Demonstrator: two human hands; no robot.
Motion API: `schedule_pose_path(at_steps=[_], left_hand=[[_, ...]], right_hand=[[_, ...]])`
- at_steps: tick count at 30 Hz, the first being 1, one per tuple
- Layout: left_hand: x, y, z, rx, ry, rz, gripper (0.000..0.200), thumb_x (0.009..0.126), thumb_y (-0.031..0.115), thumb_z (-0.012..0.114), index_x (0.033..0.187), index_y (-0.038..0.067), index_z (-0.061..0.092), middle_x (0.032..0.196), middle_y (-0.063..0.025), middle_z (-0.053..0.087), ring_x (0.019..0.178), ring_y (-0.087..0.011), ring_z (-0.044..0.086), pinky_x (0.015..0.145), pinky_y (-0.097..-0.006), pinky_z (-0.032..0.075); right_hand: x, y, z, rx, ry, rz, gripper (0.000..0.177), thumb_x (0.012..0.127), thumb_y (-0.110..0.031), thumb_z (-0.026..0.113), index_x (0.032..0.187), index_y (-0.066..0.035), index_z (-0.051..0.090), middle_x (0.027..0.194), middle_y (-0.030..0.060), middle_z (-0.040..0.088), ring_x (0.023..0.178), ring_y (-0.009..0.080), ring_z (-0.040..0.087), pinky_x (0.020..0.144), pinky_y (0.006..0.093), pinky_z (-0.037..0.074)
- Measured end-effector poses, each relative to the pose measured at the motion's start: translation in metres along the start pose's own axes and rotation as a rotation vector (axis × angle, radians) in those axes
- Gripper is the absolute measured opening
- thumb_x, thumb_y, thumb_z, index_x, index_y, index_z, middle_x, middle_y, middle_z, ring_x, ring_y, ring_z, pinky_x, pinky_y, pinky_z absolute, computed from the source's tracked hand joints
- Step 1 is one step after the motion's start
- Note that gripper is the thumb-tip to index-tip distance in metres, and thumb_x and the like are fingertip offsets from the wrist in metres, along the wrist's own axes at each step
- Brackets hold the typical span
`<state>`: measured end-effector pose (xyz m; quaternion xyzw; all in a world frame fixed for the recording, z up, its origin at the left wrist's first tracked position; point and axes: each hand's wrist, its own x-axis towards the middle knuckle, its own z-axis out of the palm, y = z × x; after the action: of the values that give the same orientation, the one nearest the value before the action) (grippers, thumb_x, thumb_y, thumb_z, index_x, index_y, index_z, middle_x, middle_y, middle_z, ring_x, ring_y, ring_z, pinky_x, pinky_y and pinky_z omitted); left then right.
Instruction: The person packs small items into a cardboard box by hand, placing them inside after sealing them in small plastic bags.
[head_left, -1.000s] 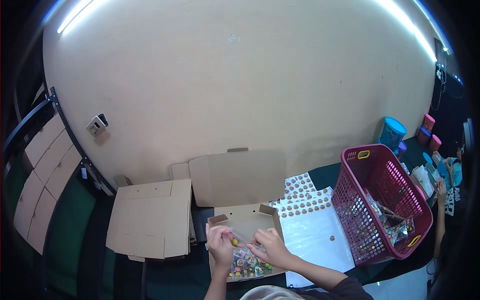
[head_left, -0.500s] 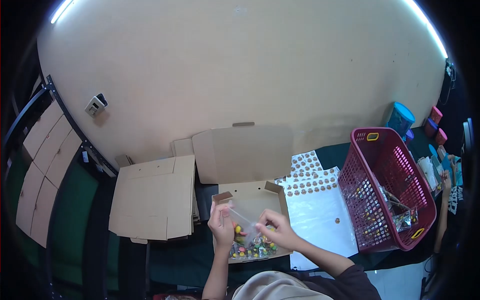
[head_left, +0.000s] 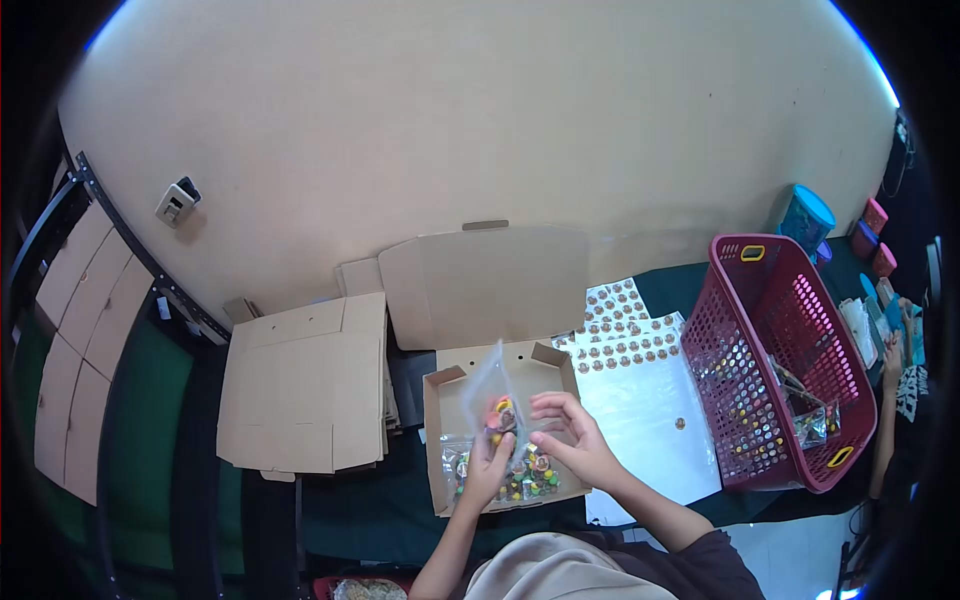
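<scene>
My left hand (head_left: 487,478) grips a clear plastic bag (head_left: 485,385) by its lower part, holding it upright above an open cardboard box (head_left: 433,445). Colourful small pieces, possibly candies, and a round sticker show low in the bag. Close to its right side, my right hand (head_left: 578,442) has its fingers apart and appears to hold nothing. Several similar filled bags (head_left: 530,485) lie in the front of the box. The box's lid (head_left: 490,290) stands raised at the back.
Flat cardboard boxes (head_left: 300,390) are stacked on the left. Sheets of round stickers (head_left: 640,420) lie right of the box, beside a magenta basket (head_left: 728,290) holding some bags. Another person's arm (head_left: 888,400) shows at far right. Closed boxes (head_left: 80,340) sit on a shelf at left.
Both hands were at the bag's top edge, pinching it. Now the left hand holds the bag lower, turned upright, and the right hand has let go and opened. The view has shifted slightly.
</scene>
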<state>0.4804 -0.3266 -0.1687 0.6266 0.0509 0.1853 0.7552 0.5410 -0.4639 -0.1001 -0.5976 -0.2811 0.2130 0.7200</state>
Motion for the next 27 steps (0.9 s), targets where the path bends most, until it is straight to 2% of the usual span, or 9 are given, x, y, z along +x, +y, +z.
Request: schedule_pose_path(at_steps=[1,4,7,8,11,16,20,22,27], left_hand=[[0.0,-0.001,-0.003,-0.001,-0.002,-0.001,0.045,0.087,0.01,0.047,0.128,0.002,0.029,0.122,-0.0116,0.042,0.111,-0.0214,0.044,0.091,-0.0345,0.038],[0.001,-0.007,-0.023,-0.668,0.044,-0.679,0.034,0.089,0.02,0.043,0.12,0.005,0.04,0.114,-0.0119,0.048,0.105,-0.0219,0.048,0.087,-0.0352,0.041],[0.008,-0.008,-0.019,-0.958,-0.086,-0.627,0.041,0.09,0.029,0.036,0.122,0.003,0.036,0.118,-0.0142,0.045,0.107,-0.0251,0.046,0.091,-0.0386,0.037],[0.009,-0.012,-0.019,-0.969,-0.1,-0.647,0.039,0.091,0.031,0.034,0.122,0.008,0.036,0.117,-0.0139,0.046,0.107,-0.0256,0.046,0.092,-0.0426,0.035],[0.01,-0.017,-0.015,-1.127,-0.307,-0.641,0.039,0.091,0.036,0.031,0.123,0.014,0.036,0.118,-0.0132,0.045,0.107,-0.0267,0.045,0.092,-0.0448,0.035],[0.007,-0.016,-0.003,-1.222,-0.294,-0.662,0.039,0.091,0.039,0.031,0.12,0.014,0.039,0.114,-0.0137,0.048,0.102,-0.0284,0.048,0.088,-0.0458,0.037],[0.006,-0.033,-0.012,-1.187,-0.365,-0.737,0.037,0.09,0.031,0.04,0.118,0.008,0.041,0.113,-0.0146,0.049,0.101,-0.0257,0.05,0.088,-0.0416,0.039],[0.004,-0.026,-0.013,-0.722,-0.092,-0.751,0.037,0.086,0.021,0.048,0.118,0.003,0.04,0.112,-0.012,0.05,0.098,-0.0205,0.052,0.086,-0.0347,0.041],[-0.001,-0.038,-0.018,-0.384,-0.239,-0.828,0.044,0.085,0.019,0.052,0.122,0.001,0.036,0.112,-0.008,0.05,0.101,-0.0156,0.05,0.085,-0.0285,0.041]], right_hand=[[0.001,0.008,-0.003,-0.171,0.094,0.057,0.028,0.08,-0.007,0.057,0.104,-0.002,0.044,0.106,0.0085,0.046,0.095,0.0138,0.05,0.077,0.0274,0.045],[0.002,0.045,-0.016,-0.119,0.058,0.116,0.035,0.078,-0.01,0.062,0.105,-0.003,0.041,0.092,0.0073,0.053,0.082,0.0123,0.055,0.066,0.0233,0.046],[0.002,0.041,-0.022,0.113,-0.098,0.429,0.045,0.076,-0.018,0.065,0.108,-0.003,0.036,0.08,0.0057,0.054,0.066,0.0107,0.055,0.053,0.0216,0.045],[0.002,0.045,-0.022,0.179,-0.092,0.385,0.047,0.078,-0.015,0.062,0.11,-0.002,0.031,0.072,0.0056,0.054,0.054,0.0101,0.053,0.049,0.0192,0.042],[0.005,0.047,-0.022,0.43,0.035,0.489,0.046,0.08,-0.013,0.06,0.111,-0.003,0.028,0.07,0.0071,0.054,0.053,0.0105,0.053,0.045,0.0189,0.041],[0.004,0.055,-0.022,0.446,0.097,0.511,0.047,0.08,-0.013,0.059,0.113,-0.003,0.026,0.069,0.0072,0.053,0.05,0.011,0.052,0.044,0.0198,0.042],[0.003,0.059,-0.026,0.274,0.065,0.496,0.051,0.081,-0.013,0.058,0.117,-0.003,0.025,0.072,0.0078,0.055,0.056,0.0108,0.052,0.05,0.0212,0.042],[0.004,0.059,-0.028,0.153,0.081,0.465,0.05,0.081,-0.013,0.058,0.118,-0.003,0.027,0.074,0.0079,0.057,0.062,0.0107,0.054,0.054,0.0219,0.043],[-0.001,0.086,-0.044,0.184,0.015,0.462,0.03,0.08,-0.016,0.059,0.105,-0.003,0.047,0.082,0.0035,0.06,0.073,0.0068,0.054,0.067,0.0196,0.042]])
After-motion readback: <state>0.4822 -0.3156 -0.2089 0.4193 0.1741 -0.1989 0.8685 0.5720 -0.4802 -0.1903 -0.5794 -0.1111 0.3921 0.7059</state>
